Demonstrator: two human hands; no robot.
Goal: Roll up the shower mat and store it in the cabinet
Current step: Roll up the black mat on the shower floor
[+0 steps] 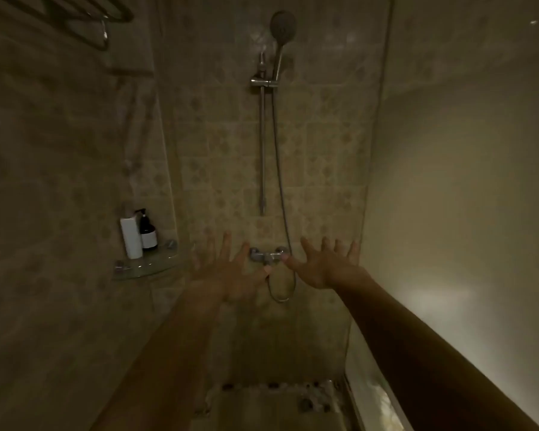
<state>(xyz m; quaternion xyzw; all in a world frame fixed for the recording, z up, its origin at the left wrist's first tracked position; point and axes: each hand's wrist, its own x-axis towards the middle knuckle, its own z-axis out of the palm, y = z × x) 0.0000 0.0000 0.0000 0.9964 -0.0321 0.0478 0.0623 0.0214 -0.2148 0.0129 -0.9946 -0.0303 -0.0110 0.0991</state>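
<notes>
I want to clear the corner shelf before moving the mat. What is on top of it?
On the glass corner shelf stand a white bottle and a dark pump bottle beside it. Anything behind them is hidden.

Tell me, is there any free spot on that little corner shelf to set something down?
The glass corner shelf is crowded at its back left, where a white bottle and a dark pump bottle stand together. Its front and right part, toward the left hand, looks bare.

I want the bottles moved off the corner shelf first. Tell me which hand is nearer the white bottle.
Left. The left hand is spread open just right of the white bottle and the corner shelf. The right hand is farther right, past the faucet.
</notes>
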